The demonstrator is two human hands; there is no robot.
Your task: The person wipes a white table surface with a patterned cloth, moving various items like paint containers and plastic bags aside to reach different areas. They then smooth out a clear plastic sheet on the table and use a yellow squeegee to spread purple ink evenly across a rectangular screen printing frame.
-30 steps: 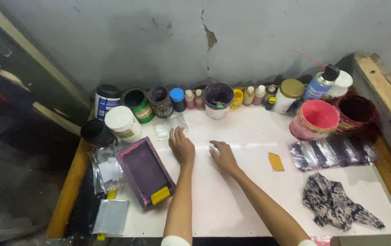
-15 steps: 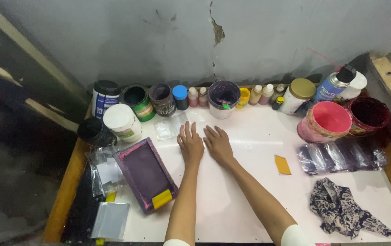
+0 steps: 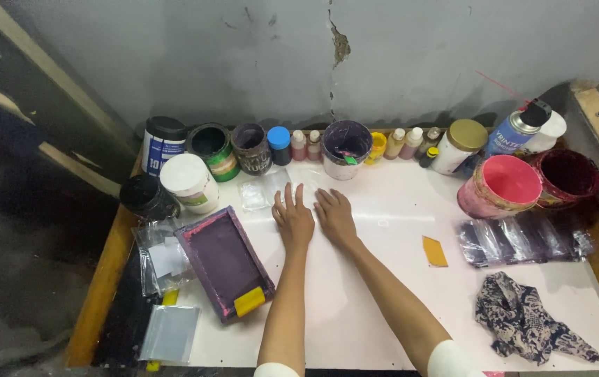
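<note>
Hands lie flat and side by side on the white worktop (image 3: 383,293), palms down, fingers spread, gripping nothing: my left hand (image 3: 292,220) and right hand (image 3: 335,216) nearly touch. They seem to press a clear film sheet (image 3: 355,209) against the surface; I can only make it out by faint glints around the fingers, and its edges are lost to me. I judge it thin, light, limp and slippery, so a corner pinch would suit it better than a flat grab, and it would crease easily.

At 10 o'clock of the left hand, just beside it, sits a small clear plastic bag (image 3: 253,196). At 8 o'clock lies a purple-stained printing frame (image 3: 224,262) with a yellow scraper (image 3: 249,301) on its near corner. At 12 o'clock a purple-smeared tub (image 3: 346,148) stands in a row of jars and small bottles along the wall. At 3 o'clock, well apart, a yellow card (image 3: 433,251) lies flat, with a pink bucket (image 3: 500,186) beyond and a patterned rag (image 3: 526,327) at 4 o'clock.

My forearms leave the frame at the bottom, and the left side beyond the worktop is dark and blurred.
</note>
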